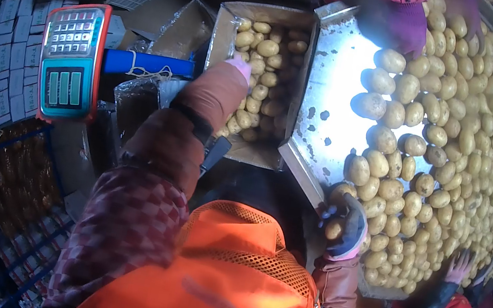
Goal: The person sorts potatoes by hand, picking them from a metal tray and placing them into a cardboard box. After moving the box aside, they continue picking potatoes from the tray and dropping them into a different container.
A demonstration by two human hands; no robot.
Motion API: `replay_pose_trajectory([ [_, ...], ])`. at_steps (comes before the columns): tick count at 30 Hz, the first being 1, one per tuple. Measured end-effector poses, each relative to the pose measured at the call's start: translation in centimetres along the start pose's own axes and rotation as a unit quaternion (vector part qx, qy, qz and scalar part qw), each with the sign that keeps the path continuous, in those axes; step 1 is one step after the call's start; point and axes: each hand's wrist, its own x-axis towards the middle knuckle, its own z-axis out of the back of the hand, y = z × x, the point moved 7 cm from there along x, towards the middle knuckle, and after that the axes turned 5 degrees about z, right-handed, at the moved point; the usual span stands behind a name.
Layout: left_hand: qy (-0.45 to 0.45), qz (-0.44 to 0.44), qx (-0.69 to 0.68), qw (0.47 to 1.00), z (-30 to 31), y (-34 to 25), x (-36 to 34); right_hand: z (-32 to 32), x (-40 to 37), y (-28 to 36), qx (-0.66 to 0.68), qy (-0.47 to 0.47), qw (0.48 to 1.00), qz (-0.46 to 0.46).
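My left arm reaches over an open cardboard box [219, 37] of potatoes [268, 48]. Only a bit of pink at the cuff shows of my left hand [242, 67]; its fingers are hidden. At the near left edge of the metal table [326, 112], my right hand [349, 228], in a dark glove, is closed around a potato [334, 229]. Another potato [343, 192] lies against its fingertips. A wide heap of potatoes [468, 167] covers the right part of the table.
A scale display with keypad [70, 62] stands left of the box on a blue post [147, 64]. Stacked small boxes [6, 55] are at far left. A co-worker's gloved hand [407, 27] is at the table's far side, another's hand [459, 267] at the lower right.
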Motion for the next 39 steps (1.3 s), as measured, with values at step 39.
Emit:
replay_pose_trajectory([
  [39,-0.063,0.055,-0.835,0.543,-1.7,-0.3,-19.3,-0.5,2.3,-2.0,0.136,0.032,0.983,-0.118],
])
